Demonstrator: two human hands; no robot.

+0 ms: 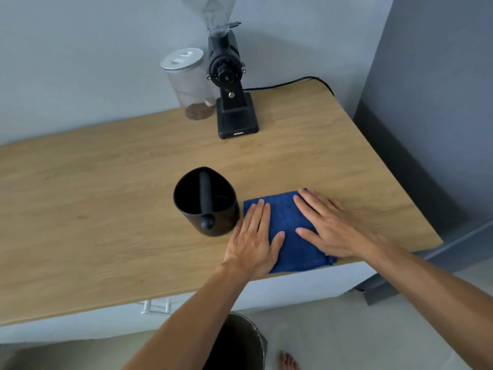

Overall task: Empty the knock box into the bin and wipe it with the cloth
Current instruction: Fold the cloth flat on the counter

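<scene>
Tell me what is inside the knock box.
The knock box holds its black bar, running front to back across the opening. Below it the inside is dark; whether any coffee grounds remain cannot be seen.

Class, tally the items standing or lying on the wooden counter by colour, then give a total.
Black: 2, the knock box and the coffee grinder
Blue: 1, the cloth
Clear: 1, the jar
Total: 4
</scene>
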